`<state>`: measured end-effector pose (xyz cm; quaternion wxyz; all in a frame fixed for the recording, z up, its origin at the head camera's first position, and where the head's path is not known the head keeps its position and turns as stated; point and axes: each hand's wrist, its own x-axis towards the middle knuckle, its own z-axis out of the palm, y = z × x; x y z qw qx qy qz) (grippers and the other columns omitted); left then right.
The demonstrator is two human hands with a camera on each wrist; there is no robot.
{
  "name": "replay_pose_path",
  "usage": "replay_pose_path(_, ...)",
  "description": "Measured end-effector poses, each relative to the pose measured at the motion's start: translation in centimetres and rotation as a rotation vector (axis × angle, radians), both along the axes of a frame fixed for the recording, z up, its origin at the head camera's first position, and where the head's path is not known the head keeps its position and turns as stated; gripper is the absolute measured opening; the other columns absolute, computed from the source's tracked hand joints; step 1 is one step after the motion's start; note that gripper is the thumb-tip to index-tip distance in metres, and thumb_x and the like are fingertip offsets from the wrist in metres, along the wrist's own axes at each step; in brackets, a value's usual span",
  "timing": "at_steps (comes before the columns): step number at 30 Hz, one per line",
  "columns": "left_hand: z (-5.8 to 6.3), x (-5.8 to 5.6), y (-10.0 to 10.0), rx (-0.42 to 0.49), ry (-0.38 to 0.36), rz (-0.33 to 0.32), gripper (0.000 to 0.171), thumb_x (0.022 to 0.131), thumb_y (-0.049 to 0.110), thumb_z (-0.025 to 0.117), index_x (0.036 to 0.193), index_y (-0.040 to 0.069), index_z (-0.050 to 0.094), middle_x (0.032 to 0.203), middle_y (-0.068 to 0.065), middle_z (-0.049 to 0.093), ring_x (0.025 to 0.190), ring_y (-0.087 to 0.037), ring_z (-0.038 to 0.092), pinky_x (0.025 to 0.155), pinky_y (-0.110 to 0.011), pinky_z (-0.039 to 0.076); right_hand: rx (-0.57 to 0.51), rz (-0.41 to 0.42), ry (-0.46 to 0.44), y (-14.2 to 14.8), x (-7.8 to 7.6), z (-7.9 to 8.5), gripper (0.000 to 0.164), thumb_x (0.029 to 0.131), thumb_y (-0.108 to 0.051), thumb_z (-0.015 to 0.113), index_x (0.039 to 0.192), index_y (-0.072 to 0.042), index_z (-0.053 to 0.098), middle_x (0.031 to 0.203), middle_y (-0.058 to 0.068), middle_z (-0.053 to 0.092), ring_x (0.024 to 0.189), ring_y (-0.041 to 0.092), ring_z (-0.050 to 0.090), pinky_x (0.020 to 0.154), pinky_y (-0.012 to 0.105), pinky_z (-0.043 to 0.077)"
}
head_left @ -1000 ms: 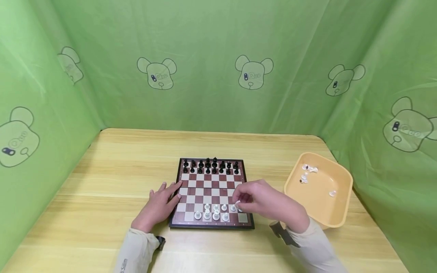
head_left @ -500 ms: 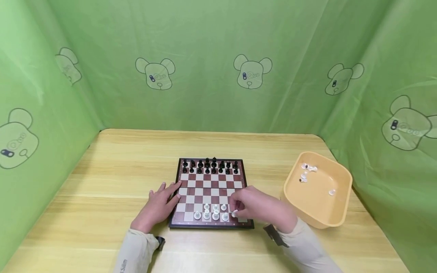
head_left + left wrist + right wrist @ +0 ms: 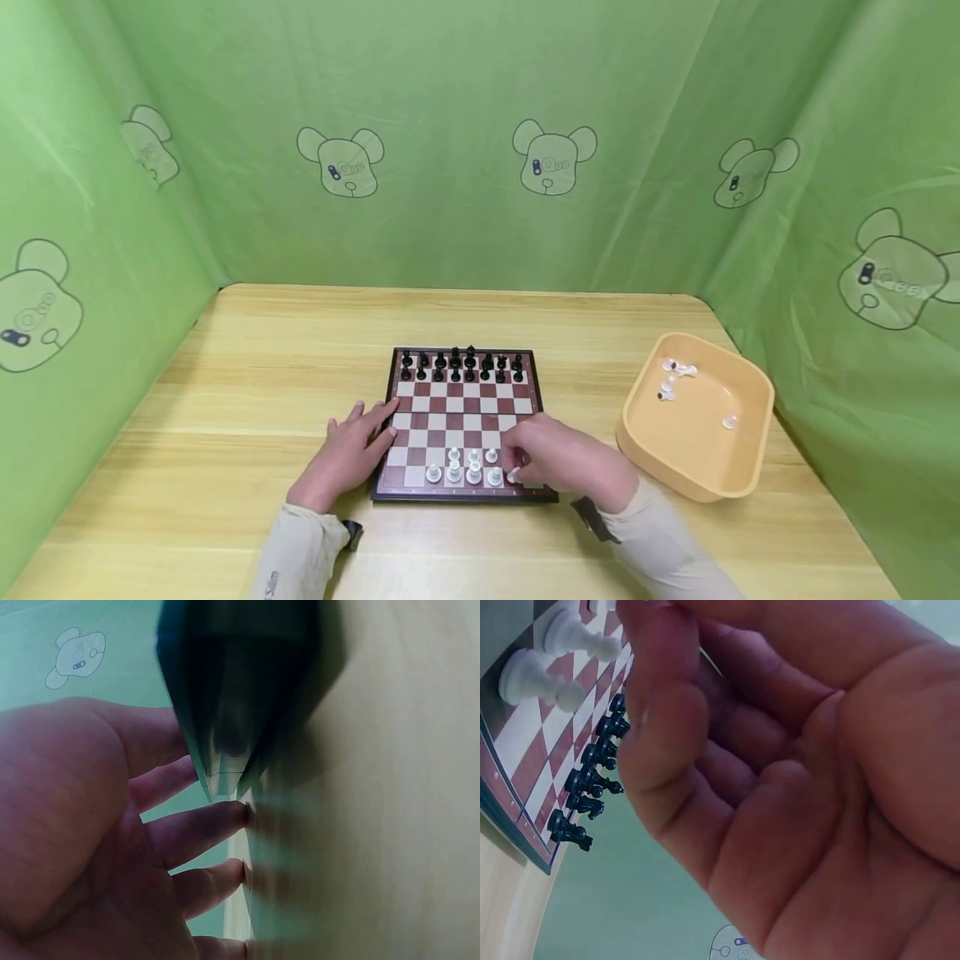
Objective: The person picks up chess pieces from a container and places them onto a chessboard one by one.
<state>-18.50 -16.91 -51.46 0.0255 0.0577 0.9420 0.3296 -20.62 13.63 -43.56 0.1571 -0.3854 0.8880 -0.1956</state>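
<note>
White chess piece (image 3: 512,477) pinched in my right hand (image 3: 562,454), at the chessboard (image 3: 457,404)'s near edge, by its right corner. Left hand (image 3: 348,454): fingers spread, touching left edge. Black pieces (image 3: 455,360) along far edge. Orange tub (image 3: 675,437) near table (image 3: 300,333)'s right edge.

The head camera looks forward and down from above; wrist cameras view the left hand (image 3: 347,455) and right hand (image 3: 564,458) closely; head and right-wrist views share the chessboard (image 3: 463,422)
</note>
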Motion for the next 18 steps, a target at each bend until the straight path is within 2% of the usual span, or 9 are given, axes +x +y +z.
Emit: replay_pose_path(18, -0.07, 0.09, 0.02, 0.005, -0.004, 0.007, 0.052, 0.108, 0.026, 0.053, 0.158, 0.014, 0.045, 0.157, -0.024, 0.043, 0.152, -0.051, 0.021, 0.117, -0.077, 0.002, 0.024, 0.004, 0.075, -0.12, -0.09, -0.8, 0.029, 0.074, 0.011, 0.078, 0.074, -0.014, 0.064, 0.069, -0.011, 0.057, 0.064, 0.004, 0.049, 0.06, 0.021, 0.048)
